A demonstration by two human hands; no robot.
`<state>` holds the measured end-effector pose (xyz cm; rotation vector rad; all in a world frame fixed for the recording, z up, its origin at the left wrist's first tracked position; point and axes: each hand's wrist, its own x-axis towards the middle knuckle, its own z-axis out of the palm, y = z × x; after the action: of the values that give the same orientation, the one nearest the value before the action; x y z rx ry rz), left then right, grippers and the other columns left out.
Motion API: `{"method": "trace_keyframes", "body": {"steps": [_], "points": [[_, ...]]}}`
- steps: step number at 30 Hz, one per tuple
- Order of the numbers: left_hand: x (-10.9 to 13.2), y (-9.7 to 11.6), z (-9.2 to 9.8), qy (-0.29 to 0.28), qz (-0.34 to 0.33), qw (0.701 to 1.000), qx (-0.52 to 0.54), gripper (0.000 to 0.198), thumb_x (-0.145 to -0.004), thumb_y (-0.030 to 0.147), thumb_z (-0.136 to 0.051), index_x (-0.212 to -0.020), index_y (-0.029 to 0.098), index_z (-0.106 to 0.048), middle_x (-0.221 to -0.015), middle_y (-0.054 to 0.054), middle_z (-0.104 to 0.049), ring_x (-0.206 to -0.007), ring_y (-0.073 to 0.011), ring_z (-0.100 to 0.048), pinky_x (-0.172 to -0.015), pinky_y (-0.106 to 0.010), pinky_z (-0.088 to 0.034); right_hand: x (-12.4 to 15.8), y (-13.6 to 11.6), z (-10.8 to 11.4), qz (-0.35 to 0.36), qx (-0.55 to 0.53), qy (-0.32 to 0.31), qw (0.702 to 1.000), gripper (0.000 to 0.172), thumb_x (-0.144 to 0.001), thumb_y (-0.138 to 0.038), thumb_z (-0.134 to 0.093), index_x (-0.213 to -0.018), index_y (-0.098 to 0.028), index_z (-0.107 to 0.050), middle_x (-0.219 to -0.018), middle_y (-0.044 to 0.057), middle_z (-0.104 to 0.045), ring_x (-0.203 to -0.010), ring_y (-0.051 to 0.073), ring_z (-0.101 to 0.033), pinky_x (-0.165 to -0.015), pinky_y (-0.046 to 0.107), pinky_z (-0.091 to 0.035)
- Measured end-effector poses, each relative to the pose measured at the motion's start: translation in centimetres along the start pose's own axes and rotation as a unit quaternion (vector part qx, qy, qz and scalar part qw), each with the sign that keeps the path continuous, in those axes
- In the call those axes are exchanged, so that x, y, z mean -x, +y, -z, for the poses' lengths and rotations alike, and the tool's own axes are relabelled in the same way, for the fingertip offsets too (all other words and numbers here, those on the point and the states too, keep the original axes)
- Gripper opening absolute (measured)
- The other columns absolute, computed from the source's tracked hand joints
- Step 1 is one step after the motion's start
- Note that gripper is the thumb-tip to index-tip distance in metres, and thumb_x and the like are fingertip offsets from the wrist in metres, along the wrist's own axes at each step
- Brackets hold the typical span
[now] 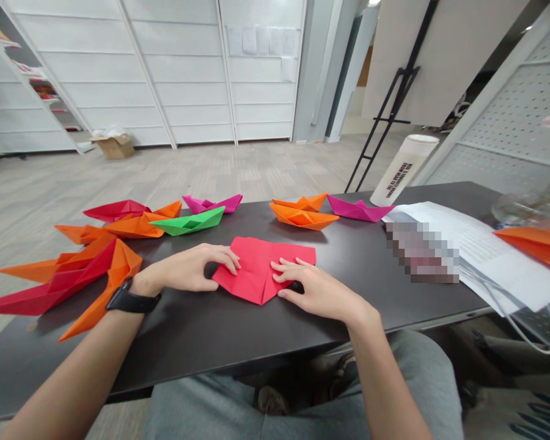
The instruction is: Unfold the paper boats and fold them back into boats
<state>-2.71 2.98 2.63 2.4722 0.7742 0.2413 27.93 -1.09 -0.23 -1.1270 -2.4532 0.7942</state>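
Note:
A folded sheet of red origami paper (256, 270) lies flat on the dark table (73, 342), between my hands. My left hand (195, 267) rests at its left side, with the fingertips on the paper. My right hand (314, 290) presses on its lower right side, with the fingers spread over the paper. A black watch (132, 296) circles my left wrist. Nothing hides the paper's centre, and its underside does not show.
Several finished paper boats in orange, red, magenta and green (187, 221) stand in an arc along the table's far side. Loose printed sheets (481, 256) lie at the right, and a white cylindrical tube (406, 168) stands behind them.

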Motion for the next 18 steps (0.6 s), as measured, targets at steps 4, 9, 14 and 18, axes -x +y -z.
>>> {"method": "trace_keyframes", "body": {"steps": [4,9,14,18], "points": [[-0.7,0.3,-0.4,0.08,-0.015,0.996,0.022,0.014,-0.087,0.02,-0.062,-0.099,0.018,-0.07,-0.102,-0.008,-0.073,-0.098,-0.0201,-0.067,-0.097,-0.035,-0.048,0.0,-0.1,-0.1,0.003,0.001,0.003,1.0,0.026,-0.089,-0.027,-0.063,-0.114,-0.023,-0.069,-0.144,0.007,-0.055,-0.137,0.026,-0.046,-0.116,0.049,-0.035],[-2.0,1.6,-1.8,0.136,-0.002,0.991,0.016,0.015,-0.087,0.033,-0.068,-0.091,0.018,-0.067,-0.092,-0.006,-0.072,-0.09,-0.0195,-0.065,-0.087,-0.033,-0.049,0.0,-0.6,0.1,-0.002,0.013,-0.012,1.0,0.033,-0.09,-0.029,-0.062,-0.122,-0.023,-0.065,-0.147,0.007,-0.052,-0.141,0.026,-0.041,-0.115,0.047,-0.037],[-1.7,1.3,-1.5,0.051,-0.054,0.996,0.04,0.006,-0.084,0.014,-0.067,-0.081,0.02,-0.066,-0.097,-0.005,-0.075,-0.099,-0.0205,-0.066,-0.106,-0.042,-0.04,-0.1,-0.7,0.2,0.015,0.02,-0.02,0.999,0.037,-0.092,-0.034,-0.06,-0.128,-0.024,-0.063,-0.146,0.007,-0.052,-0.14,0.026,-0.043,-0.118,0.05,-0.03],[-1.0,0.5,-0.9,-0.049,-0.053,0.995,0.07,0.026,-0.08,0.001,-0.059,-0.088,0.022,-0.072,-0.112,-0.004,-0.075,-0.119,-0.0224,-0.062,-0.11,-0.042,-0.039,-0.2,-0.7,0.1,0.022,0.023,-0.029,0.999,0.036,-0.093,-0.032,-0.059,-0.128,-0.023,-0.064,-0.147,0.007,-0.052,-0.141,0.026,-0.041,-0.121,0.053,-0.021]]}}
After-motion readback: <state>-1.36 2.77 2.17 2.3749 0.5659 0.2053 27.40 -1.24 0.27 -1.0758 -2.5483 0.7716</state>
